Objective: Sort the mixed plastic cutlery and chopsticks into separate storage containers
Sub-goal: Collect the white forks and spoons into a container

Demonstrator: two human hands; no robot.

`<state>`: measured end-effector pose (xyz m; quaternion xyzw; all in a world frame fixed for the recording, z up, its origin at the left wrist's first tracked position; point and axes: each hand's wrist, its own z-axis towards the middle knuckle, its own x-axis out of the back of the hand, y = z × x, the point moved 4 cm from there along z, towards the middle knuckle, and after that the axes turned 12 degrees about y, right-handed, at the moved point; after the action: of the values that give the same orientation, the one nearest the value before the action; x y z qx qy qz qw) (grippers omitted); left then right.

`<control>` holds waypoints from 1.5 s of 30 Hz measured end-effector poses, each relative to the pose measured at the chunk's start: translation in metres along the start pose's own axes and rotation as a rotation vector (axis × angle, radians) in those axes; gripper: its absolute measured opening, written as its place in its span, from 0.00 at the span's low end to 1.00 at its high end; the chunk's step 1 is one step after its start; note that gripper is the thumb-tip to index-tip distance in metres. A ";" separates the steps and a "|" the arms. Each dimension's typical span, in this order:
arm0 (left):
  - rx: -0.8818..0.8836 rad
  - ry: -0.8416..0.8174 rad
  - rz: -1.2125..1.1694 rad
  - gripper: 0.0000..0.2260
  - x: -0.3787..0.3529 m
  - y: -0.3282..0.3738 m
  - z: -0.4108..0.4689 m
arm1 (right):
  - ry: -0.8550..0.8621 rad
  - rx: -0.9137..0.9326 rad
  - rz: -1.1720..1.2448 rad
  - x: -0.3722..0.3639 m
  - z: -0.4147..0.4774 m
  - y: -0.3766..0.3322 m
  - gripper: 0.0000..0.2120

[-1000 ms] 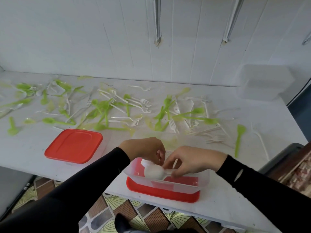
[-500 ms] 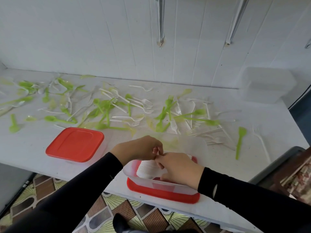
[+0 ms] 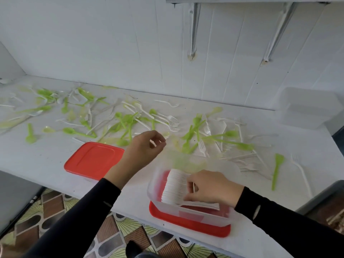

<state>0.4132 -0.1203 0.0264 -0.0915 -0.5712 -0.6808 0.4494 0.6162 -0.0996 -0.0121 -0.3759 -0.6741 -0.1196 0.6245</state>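
Right hand (image 3: 212, 187) grips spoon stack (image 3: 175, 187) — red lid (image 3: 94, 159) leftward.

likely home kitchen: white counter (image 3: 46, 155), panelled wall (image 3: 93, 43), shelf brackets (image 3: 193, 30), patterned floor (image 3: 130, 226)

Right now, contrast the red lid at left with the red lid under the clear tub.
The left red square plastic lid lies fully uncovered; the right red plastic lid is under the clear plastic tub, only its rim showing. The right lid sits closer to the white table's front edge than the left lid. Both are red and flat.
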 end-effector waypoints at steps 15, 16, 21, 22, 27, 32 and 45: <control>0.395 0.268 0.007 0.02 0.149 -0.169 0.019 | 0.138 0.193 0.409 0.023 0.172 -0.162 0.13; 0.430 0.295 -0.002 0.02 0.168 -0.190 0.019 | 0.109 0.206 0.396 0.016 0.193 -0.185 0.12; 0.539 0.365 -0.042 0.02 0.243 -0.269 0.009 | 0.075 0.202 0.419 -0.008 0.269 -0.283 0.13; 0.540 0.352 -0.031 0.01 0.256 -0.283 0.007 | 0.055 0.202 0.420 -0.014 0.280 -0.303 0.13; 0.545 0.305 0.091 0.02 0.321 -0.352 0.003 | -0.023 0.239 0.416 -0.045 0.324 -0.386 0.13; 0.629 0.303 0.068 0.13 0.361 -0.403 0.002 | -0.108 0.177 0.478 -0.071 0.355 -0.418 0.12; 0.693 0.287 0.036 0.13 0.393 -0.526 0.080 | 0.002 0.046 0.536 -0.075 0.506 -0.450 0.11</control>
<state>-0.2222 -0.2803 -0.0620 0.1524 -0.6970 -0.4449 0.5413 -0.0642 -0.1169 -0.0408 -0.5266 -0.5523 0.0647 0.6431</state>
